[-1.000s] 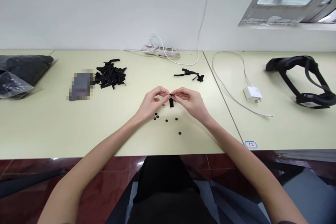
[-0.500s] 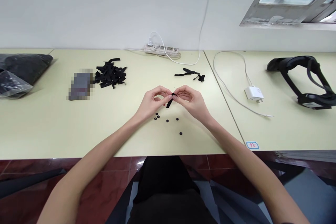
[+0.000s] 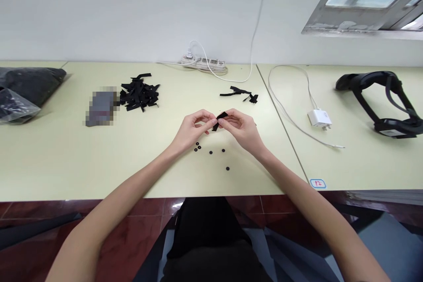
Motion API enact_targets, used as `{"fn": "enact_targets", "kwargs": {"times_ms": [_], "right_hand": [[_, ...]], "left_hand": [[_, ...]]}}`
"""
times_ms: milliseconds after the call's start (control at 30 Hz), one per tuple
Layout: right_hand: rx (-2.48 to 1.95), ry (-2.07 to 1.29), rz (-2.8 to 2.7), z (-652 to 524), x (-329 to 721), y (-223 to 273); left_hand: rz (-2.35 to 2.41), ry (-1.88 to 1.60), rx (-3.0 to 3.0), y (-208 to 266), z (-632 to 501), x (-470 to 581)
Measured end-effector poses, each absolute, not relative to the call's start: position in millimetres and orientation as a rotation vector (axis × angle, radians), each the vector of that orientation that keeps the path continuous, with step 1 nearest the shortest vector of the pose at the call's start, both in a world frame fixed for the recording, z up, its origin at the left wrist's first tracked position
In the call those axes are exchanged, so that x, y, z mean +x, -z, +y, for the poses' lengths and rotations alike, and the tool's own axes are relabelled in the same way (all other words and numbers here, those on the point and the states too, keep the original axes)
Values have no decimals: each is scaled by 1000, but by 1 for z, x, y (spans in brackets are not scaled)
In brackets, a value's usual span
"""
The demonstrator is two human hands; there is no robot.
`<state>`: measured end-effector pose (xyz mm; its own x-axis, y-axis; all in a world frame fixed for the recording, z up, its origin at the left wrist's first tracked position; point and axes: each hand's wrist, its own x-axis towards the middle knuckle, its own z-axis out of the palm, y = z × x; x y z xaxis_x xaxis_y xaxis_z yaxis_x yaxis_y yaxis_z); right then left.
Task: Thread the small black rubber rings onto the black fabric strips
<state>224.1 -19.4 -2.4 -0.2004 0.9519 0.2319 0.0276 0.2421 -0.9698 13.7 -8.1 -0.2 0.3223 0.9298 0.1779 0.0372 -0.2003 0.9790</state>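
Between my two hands is a short black fabric strip, bent at the middle. My left hand pinches it from the left with thumb and forefinger. From the right, the thumb and fingers of my right hand grip the same strip. Whether anything small sits inside the fold is hidden by the fingertips. On the table just below the hands lie several small round black pieces: a cluster of ring-like ones at the left, and plain discs spread to the right.
A heap of black strips lies back left, beside a blurred dark object and a plastic bag. A few strips lie beyond my hands. Along the wall is a power strip; rightward, a white charger and black headset.
The strip has turned between my fingers: one end now points up to the right, and less of it hangs below. Both hands have stayed nearly in place.
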Motion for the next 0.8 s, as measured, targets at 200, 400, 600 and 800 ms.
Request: {"fn": "enact_targets", "kwargs": {"times_ms": [200,400,600,800], "right_hand": [[-971,-1109,-1451,-22,223,0],[-861,-708,-1622,-28,223,-3],[-747,-426,-1782,-25,226,-1],[-969,-732,-1917,-22,222,10]], "left_hand": [[937,-1225,1744,-3,-14,15],[824,-1411,2039,-7,-16,12],[714,-1523,2294,-7,-14,9],[978,-1488,1535,-7,3,1]]}}
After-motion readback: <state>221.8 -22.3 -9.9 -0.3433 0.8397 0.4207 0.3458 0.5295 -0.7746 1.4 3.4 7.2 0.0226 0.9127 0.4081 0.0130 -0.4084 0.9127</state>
